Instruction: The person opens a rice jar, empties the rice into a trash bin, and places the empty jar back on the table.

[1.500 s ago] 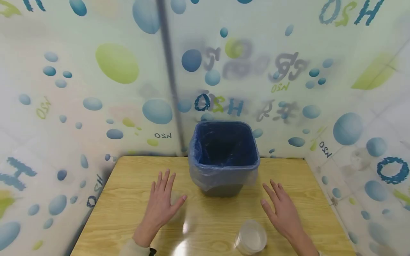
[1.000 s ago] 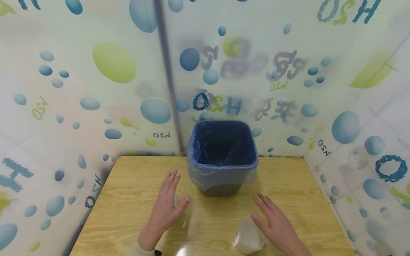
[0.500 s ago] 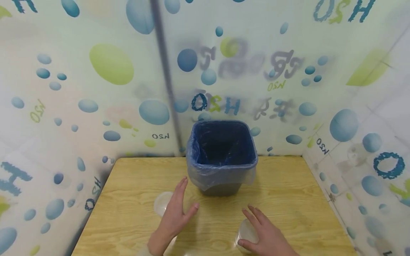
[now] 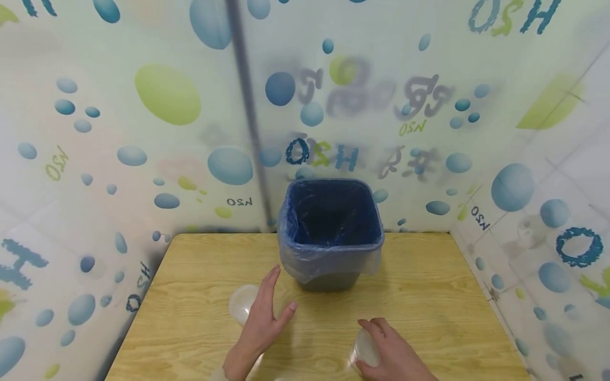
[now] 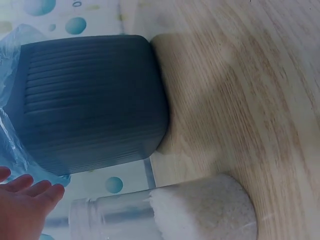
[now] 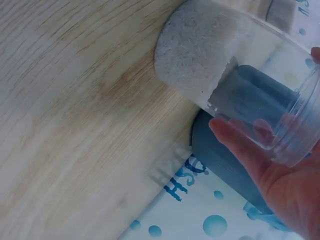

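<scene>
My right hand (image 4: pixel 391 352) curls round the upper part of a clear jar (image 4: pixel 364 349) on the near right of the table. In the right wrist view this jar (image 6: pixel 192 55) is about half full of white, rice-like grains, with the thumb against its side. My left hand (image 4: pixel 262 320) has its fingers extended and the thumb spread, beside a second clear jar (image 4: pixel 242 302) that it partly hides in the head view. White grains also fill the lower part of that second jar (image 5: pixel 200 210), standing upright in the left wrist view. Whether either jar has a lid, I cannot tell.
A dark bin (image 4: pixel 329 280) with a translucent blue liner (image 4: pixel 329 259) stands at the back middle of the wooden table (image 4: pixel 190 328), between and beyond the hands. Behind the table is a wall covering (image 4: pixel 190 143) with blue and green spots.
My right hand has moved left and nearer, and its fingers have closed round the right jar. The left hand has moved right, uncovering part of the left jar.
</scene>
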`<control>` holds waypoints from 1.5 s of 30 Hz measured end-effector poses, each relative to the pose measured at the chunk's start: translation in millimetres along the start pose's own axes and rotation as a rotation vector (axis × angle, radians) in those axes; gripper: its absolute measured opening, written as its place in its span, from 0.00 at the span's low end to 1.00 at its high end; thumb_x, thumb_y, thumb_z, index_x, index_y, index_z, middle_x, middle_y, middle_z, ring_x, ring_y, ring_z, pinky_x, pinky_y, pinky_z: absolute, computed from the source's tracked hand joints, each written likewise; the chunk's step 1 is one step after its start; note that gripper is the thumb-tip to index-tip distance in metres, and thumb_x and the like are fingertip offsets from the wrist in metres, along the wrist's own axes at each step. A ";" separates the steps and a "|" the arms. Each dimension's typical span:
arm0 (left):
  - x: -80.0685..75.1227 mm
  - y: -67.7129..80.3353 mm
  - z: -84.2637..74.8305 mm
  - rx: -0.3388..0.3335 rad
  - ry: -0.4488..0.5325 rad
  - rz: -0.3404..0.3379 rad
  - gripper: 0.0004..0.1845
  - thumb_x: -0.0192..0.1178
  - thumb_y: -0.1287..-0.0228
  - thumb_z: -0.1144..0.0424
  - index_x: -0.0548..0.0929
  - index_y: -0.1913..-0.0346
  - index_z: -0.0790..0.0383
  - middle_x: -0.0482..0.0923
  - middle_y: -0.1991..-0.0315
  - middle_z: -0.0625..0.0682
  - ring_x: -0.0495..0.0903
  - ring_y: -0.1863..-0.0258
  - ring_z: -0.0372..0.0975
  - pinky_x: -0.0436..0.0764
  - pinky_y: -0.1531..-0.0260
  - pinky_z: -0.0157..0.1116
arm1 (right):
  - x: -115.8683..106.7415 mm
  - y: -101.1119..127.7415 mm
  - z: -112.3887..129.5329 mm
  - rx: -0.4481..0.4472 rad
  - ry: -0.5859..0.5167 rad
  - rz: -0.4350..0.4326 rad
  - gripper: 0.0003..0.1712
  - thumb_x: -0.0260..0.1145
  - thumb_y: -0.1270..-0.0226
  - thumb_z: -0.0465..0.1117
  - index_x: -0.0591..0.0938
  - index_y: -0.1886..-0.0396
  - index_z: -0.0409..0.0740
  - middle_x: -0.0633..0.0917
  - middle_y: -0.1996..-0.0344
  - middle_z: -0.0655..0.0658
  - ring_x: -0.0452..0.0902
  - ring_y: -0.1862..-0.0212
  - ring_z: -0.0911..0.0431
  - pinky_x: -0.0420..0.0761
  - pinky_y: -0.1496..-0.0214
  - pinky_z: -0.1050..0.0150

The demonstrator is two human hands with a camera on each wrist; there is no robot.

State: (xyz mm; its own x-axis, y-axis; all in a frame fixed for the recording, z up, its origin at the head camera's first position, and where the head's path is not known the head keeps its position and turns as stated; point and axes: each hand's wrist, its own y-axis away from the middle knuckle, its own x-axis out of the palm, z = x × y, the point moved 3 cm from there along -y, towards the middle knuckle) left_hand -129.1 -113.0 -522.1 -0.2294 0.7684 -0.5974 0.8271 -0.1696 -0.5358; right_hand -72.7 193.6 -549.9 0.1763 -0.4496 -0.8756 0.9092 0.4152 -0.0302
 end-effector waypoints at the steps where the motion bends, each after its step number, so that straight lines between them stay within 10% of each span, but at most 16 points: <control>1: 0.2 0.1 0.0 0.002 0.006 -0.005 0.43 0.68 0.38 0.59 0.64 0.23 0.69 0.66 0.25 0.62 0.69 0.28 0.55 0.65 0.28 0.37 | -1.2 -0.7 0.6 0.010 -0.006 0.005 0.44 0.76 0.42 0.60 0.75 0.32 0.42 0.76 0.47 0.47 0.77 0.53 0.54 0.82 0.60 0.60; 17: -4.4 -4.3 -4.1 0.035 0.131 -0.062 0.43 0.67 0.39 0.61 0.63 0.22 0.64 0.63 0.24 0.63 0.65 0.26 0.56 0.52 0.26 0.26 | -32.0 -17.3 20.7 0.058 -0.187 -0.285 0.42 0.80 0.45 0.55 0.77 0.33 0.45 0.80 0.43 0.49 0.82 0.47 0.50 0.86 0.54 0.58; 37: -19.3 -20.8 -60.0 0.272 0.221 0.022 0.47 0.55 0.27 0.36 0.64 0.25 0.76 0.57 0.21 0.65 0.56 0.20 0.51 0.52 0.24 0.33 | -67.7 -45.8 59.8 0.069 -0.566 -0.316 0.41 0.79 0.41 0.46 0.74 0.28 0.52 0.77 0.33 0.46 0.74 0.36 0.43 0.85 0.48 0.59; 45: -16.6 -22.9 -69.2 0.340 0.170 0.086 0.51 0.60 0.32 0.33 0.64 0.25 0.74 0.57 0.21 0.64 0.55 0.21 0.55 0.54 0.24 0.37 | -80.0 -55.8 76.3 0.069 -0.573 -0.353 0.39 0.76 0.39 0.47 0.74 0.28 0.57 0.77 0.31 0.44 0.73 0.33 0.38 0.78 0.40 0.40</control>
State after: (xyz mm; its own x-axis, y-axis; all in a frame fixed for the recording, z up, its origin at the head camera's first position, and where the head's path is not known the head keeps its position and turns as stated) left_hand -108.8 -79.2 -458.7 -0.0544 0.8288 -0.5569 0.6159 -0.4112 -0.6721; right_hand -108.7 146.1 -441.4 0.0195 -0.9053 -0.4244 0.9676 0.1239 -0.2198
